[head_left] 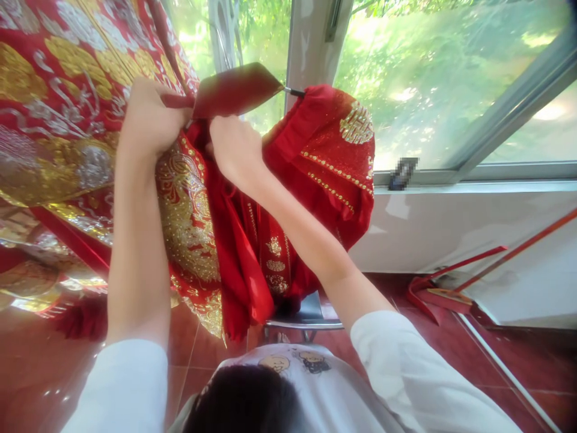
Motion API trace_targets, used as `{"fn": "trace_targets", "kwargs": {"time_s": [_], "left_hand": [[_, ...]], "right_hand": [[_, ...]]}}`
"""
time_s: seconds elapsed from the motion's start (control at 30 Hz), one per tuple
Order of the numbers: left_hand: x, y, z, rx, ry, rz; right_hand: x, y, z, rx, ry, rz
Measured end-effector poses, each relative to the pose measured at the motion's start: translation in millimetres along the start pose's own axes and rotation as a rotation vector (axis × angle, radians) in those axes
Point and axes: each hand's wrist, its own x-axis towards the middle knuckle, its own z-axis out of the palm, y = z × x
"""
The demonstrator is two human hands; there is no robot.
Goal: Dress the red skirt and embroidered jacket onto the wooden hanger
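Both my arms reach up to a red garment embroidered in gold that hangs in front of the window. My left hand is closed round the garment's upper edge, right beside a dark red padded hanger. My right hand is closed too, pinching the red cloth just under the hanger. A second red and gold embroidered garment hangs at the left, touching my left arm. The fingertips of both hands are buried in the cloth.
A large window with a grey frame fills the back, above a white sill wall. A red dustpan and long red handles lean at the right. A metal stand base sits on the red tiled floor.
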Motion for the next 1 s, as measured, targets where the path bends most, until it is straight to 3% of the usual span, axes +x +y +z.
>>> {"fn": "trace_targets", "kwargs": {"time_s": [0.1, 0.27, 0.4, 0.47, 0.57, 0.73, 0.87, 1.0], "left_hand": [[-3.1, -0.5, -1.3, 0.058, 0.113, 0.14], [-14.8, -0.4, -4.9, 0.199, 0.187, 0.297], [-25.6, 3.1, -3.5, 0.326, 0.085, 0.553], [-27.6, 5.1, -1.3, 0.412, 0.007, 0.616], [-26.5, 8.1, 1.4, 0.482, -0.056, 0.598], [-21.9, 10.8, 3.3, 0.349, -0.161, 0.507], [-19.9, 5.6, 8.8, 0.369, -0.102, 0.52], [-22.5, 4.2, 11.4, 0.344, -0.099, 0.416]], "right_hand": [[-1.0, 5.2, 3.9, 0.034, 0.066, 0.021], [-3.0, 15.2, 6.8, 0.13, 0.175, 0.069], [-1.8, 15.1, 0.8, 0.172, 0.164, 0.027], [-1.5, 14.4, -1.5, 0.184, 0.151, 0.022], [-2.9, 13.1, -2.4, 0.179, 0.132, 0.016], [-7.0, 12.6, -1.1, 0.138, 0.11, -0.052], [-7.2, 16.6, -0.5, 0.131, 0.122, -0.072], [-1.8, 24.6, 1.2, 0.104, 0.111, -0.139]]}}
